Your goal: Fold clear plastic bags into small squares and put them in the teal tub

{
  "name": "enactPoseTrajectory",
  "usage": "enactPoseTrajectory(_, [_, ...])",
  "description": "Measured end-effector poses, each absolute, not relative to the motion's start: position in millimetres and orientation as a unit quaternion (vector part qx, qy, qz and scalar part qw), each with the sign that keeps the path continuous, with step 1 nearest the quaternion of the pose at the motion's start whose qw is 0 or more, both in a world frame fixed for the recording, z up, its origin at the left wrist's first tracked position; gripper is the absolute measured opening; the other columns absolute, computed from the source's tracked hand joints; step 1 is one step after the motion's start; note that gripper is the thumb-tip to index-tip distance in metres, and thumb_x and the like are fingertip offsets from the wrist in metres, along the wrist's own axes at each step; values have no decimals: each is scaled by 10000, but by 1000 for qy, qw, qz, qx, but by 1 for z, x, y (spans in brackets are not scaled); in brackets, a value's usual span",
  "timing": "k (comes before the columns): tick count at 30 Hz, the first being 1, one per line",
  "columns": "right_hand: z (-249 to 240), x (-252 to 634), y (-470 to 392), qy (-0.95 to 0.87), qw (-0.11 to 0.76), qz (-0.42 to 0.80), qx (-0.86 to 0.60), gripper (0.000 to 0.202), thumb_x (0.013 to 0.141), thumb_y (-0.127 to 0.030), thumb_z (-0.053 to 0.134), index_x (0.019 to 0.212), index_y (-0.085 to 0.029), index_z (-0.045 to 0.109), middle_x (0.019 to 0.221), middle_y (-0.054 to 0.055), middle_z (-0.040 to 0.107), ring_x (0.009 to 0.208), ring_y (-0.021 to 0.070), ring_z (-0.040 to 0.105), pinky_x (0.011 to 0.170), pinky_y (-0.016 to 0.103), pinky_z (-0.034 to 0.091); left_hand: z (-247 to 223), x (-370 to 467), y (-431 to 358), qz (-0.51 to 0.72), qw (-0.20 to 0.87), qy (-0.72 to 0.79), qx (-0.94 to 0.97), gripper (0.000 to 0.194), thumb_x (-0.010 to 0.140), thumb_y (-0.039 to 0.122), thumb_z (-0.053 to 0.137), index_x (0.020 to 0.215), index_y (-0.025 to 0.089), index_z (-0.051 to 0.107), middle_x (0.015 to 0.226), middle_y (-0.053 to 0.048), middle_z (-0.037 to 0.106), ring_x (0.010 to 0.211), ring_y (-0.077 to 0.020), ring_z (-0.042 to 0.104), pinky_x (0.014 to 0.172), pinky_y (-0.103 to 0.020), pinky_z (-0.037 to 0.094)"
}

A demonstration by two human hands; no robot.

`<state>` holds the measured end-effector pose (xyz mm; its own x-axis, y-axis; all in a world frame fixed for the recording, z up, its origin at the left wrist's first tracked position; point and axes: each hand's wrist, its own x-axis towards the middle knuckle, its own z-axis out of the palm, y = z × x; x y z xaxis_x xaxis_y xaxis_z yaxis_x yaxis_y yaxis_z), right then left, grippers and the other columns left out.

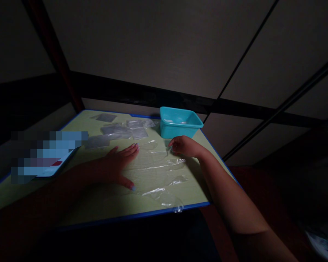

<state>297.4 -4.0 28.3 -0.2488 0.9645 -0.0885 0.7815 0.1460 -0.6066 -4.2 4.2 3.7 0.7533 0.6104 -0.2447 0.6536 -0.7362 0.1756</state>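
Observation:
A large, thin clear plastic bag [153,169] lies wrinkled across the pale table, and its near corner hangs over the blue front edge. My left hand [120,163] rests flat on its left part with fingers and thumb spread. At the far right side, my right hand [182,146] is curled, thumb and fingertips pinched on the plastic. The exact grip is partly in shadow. Behind my left hand lie several folded clear plastic bags [116,130], flat and overlapping. Just beyond my right hand stands a teal plastic basket [177,129].
The table [79,196] has a blue edging and stands close to a panelled wall [153,43]. On its left side lies a flat, light-blue tablet-like object [54,160], mostly blurred out. The room is dim, with dark floor at the right.

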Motion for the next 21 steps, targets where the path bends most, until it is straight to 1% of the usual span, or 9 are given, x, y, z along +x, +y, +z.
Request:
enactPoseTrajectory(4, [29, 297, -6, -766, 135, 221, -589, 362, 634, -3, 538, 937, -126, 694, 654, -6, 623, 573, 108, 510, 533, 213, 336, 1, -6, 5, -83, 126, 338, 929, 1251, 606, 818, 550, 1511, 114, 50, 1549, -206, 13, 1430, -383, 65, 1099, -628, 80])
enactPoseTrajectory(7, [29, 295, -7, -776, 123, 186, -590, 383, 643, 7, 521, 954, -127, 702, 684, 10, 637, 585, 115, 499, 546, 223, 324, -1, -6, 6, -74, 124, 331, 933, 1238, 607, 821, 547, 1514, 134, 61, 1551, -205, 27, 1430, -382, 76, 1107, -614, 74])
enactPoseTrajectory(12, [33, 294, -7, -780, 131, 136, -596, 251, 695, -3, 511, 817, -130, 691, 772, 54, 666, 671, 141, 535, 605, 233, 349, 2, -5, 6, -84, 130, 338, 928, 1244, 605, 828, 542, 1514, 137, 49, 1549, -208, 14, 1431, -381, 67, 1095, -631, 73])
enactPoseTrajectory(13, [33, 294, -7, -780, 137, 128, -598, 226, 713, -13, 511, 804, -132, 680, 792, 61, 670, 694, 147, 546, 615, 235, 356, 2, -5, 6, -85, 129, 339, 928, 1247, 603, 828, 544, 1514, 138, 46, 1549, -208, 10, 1432, -381, 65, 1095, -632, 73])
enactPoseTrajectory(15, [33, 294, -8, -775, 150, 111, -604, 208, 746, -34, 505, 839, -139, 659, 802, 63, 670, 700, 154, 560, 613, 237, 368, 2, -5, 6, -84, 124, 337, 930, 1242, 602, 826, 549, 1516, 155, 41, 1550, -205, 9, 1431, -381, 68, 1097, -627, 76])
enactPoseTrajectory(17, [31, 295, -8, -763, 167, 129, -611, 233, 765, -42, 489, 914, -155, 629, 738, 37, 657, 622, 143, 561, 567, 230, 376, 2, -5, 6, -83, 120, 335, 931, 1229, 605, 821, 552, 1517, 176, 39, 1552, -200, 15, 1430, -381, 78, 1101, -619, 78])
enactPoseTrajectory(18, [30, 295, -8, -754, 179, 162, -611, 249, 773, -43, 475, 943, -166, 610, 689, 15, 641, 569, 132, 557, 537, 221, 380, 1, -5, 6, -83, 119, 335, 931, 1226, 607, 820, 553, 1517, 181, 39, 1552, -200, 20, 1429, -381, 84, 1102, -615, 80])
enactPoseTrajectory(19, [28, 294, -8, -743, 196, 205, -606, 254, 780, -42, 461, 950, -177, 593, 645, -6, 621, 525, 122, 554, 510, 212, 388, 1, -6, 6, -82, 118, 334, 932, 1222, 608, 820, 552, 1517, 183, 40, 1552, -201, 26, 1429, -381, 90, 1104, -612, 80])
enactPoseTrajectory(21, [26, 293, -7, -720, 233, 297, -583, 219, 792, -47, 447, 905, -185, 574, 605, -27, 595, 494, 111, 567, 486, 199, 417, 1, -6, 6, -78, 118, 332, 933, 1227, 605, 825, 549, 1517, 175, 49, 1550, -207, 35, 1427, -385, 94, 1102, -613, 84])
